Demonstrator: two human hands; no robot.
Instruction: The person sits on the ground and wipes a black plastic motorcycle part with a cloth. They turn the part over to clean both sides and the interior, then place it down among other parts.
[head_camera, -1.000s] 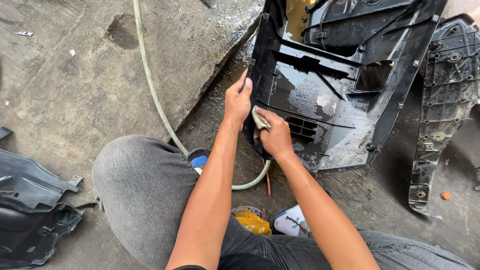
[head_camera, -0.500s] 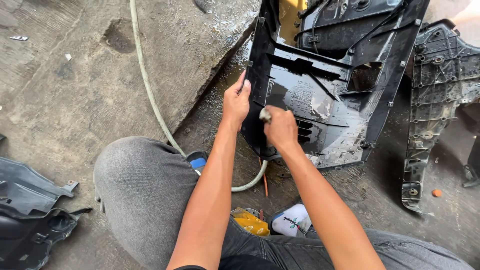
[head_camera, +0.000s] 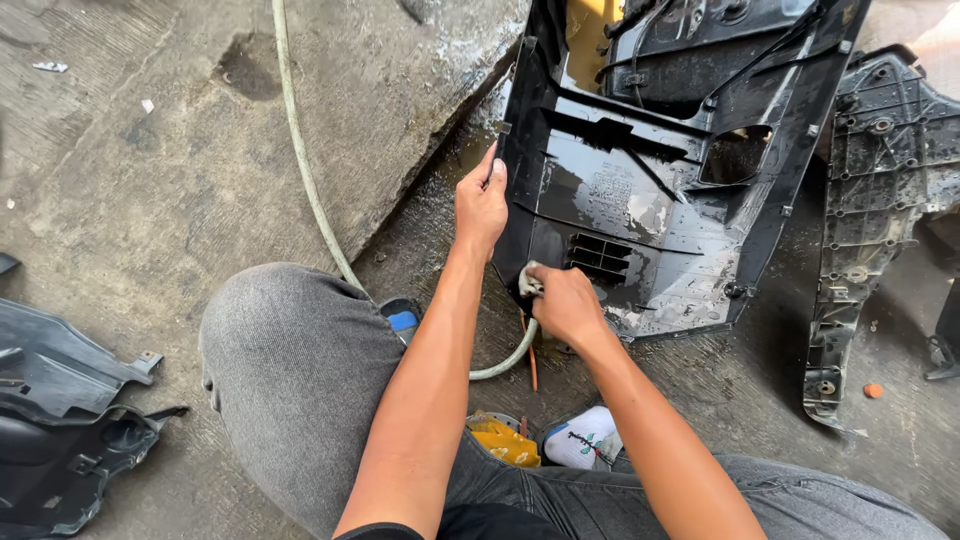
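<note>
- Left hand (head_camera: 481, 205) is clamped on the left edge of the big black plastic panel (head_camera: 650, 180), thumb up along the rim; that grip is closed around the edge and holding the panel tilted up off the ground.
- Right hand (head_camera: 565, 303) sits just below and to the right of it, its grip closed tight on a small pale cloth (head_camera: 527, 282), pressed against the panel's lower left corner.
- Right beside that cloth, in the panel's face, a slatted vent (head_camera: 600, 257); further up and right, a dark cut-out opening (head_camera: 737, 153).
- The panel's inner surface is wet and glossy, with pale patches of foam or grime.
- Containers: down near the person's lap, below the right hand, a yellow tub (head_camera: 500, 440) and a white bottle with a small plant print (head_camera: 585, 438). What is inside either I cannot tell.
- A small blue cap or tub (head_camera: 402, 318) peeks out by the grey-trousered knee (head_camera: 290, 370), below the left hand.
- A pale green hose (head_camera: 300, 150) runs down the concrete floor (head_camera: 120, 180) to the left of the left hand, curving under both forearms towards the panel's bottom edge.
- A thin orange stick (head_camera: 531, 365) lies just under the right hand.
- Well off to the right, another black moulded part (head_camera: 870, 220) lies flat; a small orange bit (head_camera: 873, 390) near its foot.
- Far left, more dark plastic pieces (head_camera: 60, 420) lie on the floor.
</note>
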